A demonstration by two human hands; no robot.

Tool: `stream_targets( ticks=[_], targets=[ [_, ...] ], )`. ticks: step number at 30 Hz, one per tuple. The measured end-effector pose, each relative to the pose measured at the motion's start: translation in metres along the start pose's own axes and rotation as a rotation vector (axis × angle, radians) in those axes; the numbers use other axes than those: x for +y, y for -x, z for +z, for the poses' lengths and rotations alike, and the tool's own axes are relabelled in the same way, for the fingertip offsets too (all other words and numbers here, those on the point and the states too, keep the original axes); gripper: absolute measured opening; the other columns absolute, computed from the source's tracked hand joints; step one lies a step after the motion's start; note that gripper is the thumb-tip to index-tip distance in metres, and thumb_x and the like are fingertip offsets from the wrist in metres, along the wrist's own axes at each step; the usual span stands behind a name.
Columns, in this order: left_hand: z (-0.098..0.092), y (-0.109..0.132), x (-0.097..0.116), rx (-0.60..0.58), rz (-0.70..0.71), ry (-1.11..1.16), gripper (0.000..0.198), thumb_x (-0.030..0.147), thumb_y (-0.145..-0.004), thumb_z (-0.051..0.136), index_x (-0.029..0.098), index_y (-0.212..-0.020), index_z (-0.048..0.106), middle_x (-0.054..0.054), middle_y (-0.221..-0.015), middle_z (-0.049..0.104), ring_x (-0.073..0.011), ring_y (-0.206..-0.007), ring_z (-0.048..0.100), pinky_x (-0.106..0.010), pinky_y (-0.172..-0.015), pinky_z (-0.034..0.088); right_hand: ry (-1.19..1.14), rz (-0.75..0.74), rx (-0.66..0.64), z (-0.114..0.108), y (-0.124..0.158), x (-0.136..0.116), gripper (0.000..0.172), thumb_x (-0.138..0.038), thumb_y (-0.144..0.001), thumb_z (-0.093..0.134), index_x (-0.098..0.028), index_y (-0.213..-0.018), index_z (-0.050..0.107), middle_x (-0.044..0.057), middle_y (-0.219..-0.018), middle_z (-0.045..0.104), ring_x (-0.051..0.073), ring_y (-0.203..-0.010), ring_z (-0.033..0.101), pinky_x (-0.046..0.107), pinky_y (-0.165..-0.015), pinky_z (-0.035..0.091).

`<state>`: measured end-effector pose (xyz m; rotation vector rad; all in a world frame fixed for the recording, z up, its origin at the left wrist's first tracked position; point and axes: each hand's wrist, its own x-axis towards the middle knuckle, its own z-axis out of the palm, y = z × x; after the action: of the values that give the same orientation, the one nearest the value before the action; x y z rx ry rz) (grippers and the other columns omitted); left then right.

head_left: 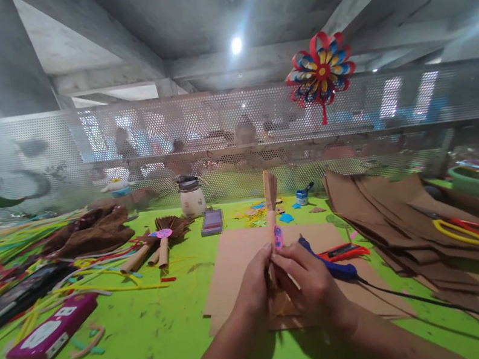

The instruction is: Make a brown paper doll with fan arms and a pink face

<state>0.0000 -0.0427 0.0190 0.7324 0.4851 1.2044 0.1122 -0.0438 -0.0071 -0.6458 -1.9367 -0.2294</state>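
Observation:
Upright between my two hands is a brown paper craft piece [270,189], with a narrow pleated top and a rolled-looking stem. A pink oval [279,236] with dark marks is on its right side. My left hand [259,283] closes round the lower stem from the left. From the right, the fingers of my right hand [309,281] pinch it just below the oval. The bottom of the piece is partly hidden by my hands. Under them lie flat brown cardboard sheets [230,261]. Beside my right hand rests a blue glue gun [339,268] with a black cord.
Red-handled pliers [348,251] lie behind the glue gun. Scissors [464,232] rest on stacked brown paper [379,217] at right. Left are a pleated paper piece [170,231], a purple case [54,333], a phone [15,296] and coloured strips. A jar [191,197] stands behind.

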Motion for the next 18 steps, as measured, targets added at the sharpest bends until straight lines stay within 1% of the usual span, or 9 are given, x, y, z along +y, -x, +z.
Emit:
stream_targets(
  ticks=[4,7,10,14,16,18],
  targets=[
    [-0.005,-0.001,0.001,0.032,0.006,-0.083,0.021,0.033,-0.070,0.064,0.013,-0.075,0.063,-0.001,-0.063,0.058,-0.0114,-0.058,0.051,-0.021,-0.056,0.038,0.016,-0.008,-0.044,-0.001,-0.001,-0.004,0.039,-0.006,-0.083,0.046,-0.015,-0.120,0.049,0.013,-0.099,0.057,0.022,-0.092,0.053,0.037,-0.074,0.049],
    [-0.007,0.000,0.001,0.040,0.021,-0.121,0.020,0.033,-0.072,0.063,0.013,-0.077,0.063,-0.001,-0.068,0.059,-0.0117,-0.063,0.052,-0.021,-0.059,0.039,0.018,-0.010,-0.054,-0.002,-0.001,-0.003,0.039,-0.008,-0.082,0.046,-0.014,-0.121,0.049,0.014,-0.100,0.056,0.023,-0.090,0.053,0.039,-0.074,0.049],
    [-0.007,0.000,0.001,-0.012,0.049,-0.121,0.020,0.032,-0.076,0.060,0.012,-0.079,0.063,-0.002,-0.072,0.059,-0.0121,-0.067,0.052,-0.022,-0.063,0.040,0.006,-0.025,-0.059,-0.003,0.000,-0.003,0.041,-0.008,-0.081,0.048,-0.013,-0.121,0.050,0.015,-0.100,0.057,0.024,-0.091,0.053,0.040,-0.075,0.048],
    [-0.005,0.001,0.005,-0.088,0.064,-0.132,0.020,0.030,-0.078,0.057,0.011,-0.081,0.062,-0.005,-0.078,0.060,-0.0142,-0.073,0.053,-0.023,-0.065,0.041,-0.048,-0.025,-0.036,-0.006,0.001,-0.005,0.042,-0.005,-0.080,0.048,-0.016,-0.120,0.051,0.014,-0.102,0.056,0.023,-0.096,0.052,0.040,-0.079,0.048],
    [-0.006,0.001,0.006,-0.112,0.074,-0.134,0.018,0.028,-0.080,0.055,0.011,-0.082,0.061,-0.005,-0.079,0.060,-0.0135,-0.073,0.052,-0.023,-0.064,0.040,-0.096,0.008,-0.031,-0.009,0.002,-0.007,0.041,-0.005,-0.080,0.049,-0.016,-0.119,0.051,0.013,-0.101,0.055,0.023,-0.097,0.052,0.039,-0.079,0.048],
    [-0.008,0.002,0.007,-0.126,0.075,-0.142,0.016,0.028,-0.081,0.054,0.012,-0.081,0.060,-0.003,-0.075,0.057,-0.0111,-0.067,0.050,-0.021,-0.061,0.039,-0.149,0.063,0.008,-0.012,0.001,-0.008,0.037,-0.006,-0.080,0.049,-0.016,-0.115,0.054,0.012,-0.099,0.055,0.022,-0.094,0.053,0.038,-0.079,0.049]
  ],
)
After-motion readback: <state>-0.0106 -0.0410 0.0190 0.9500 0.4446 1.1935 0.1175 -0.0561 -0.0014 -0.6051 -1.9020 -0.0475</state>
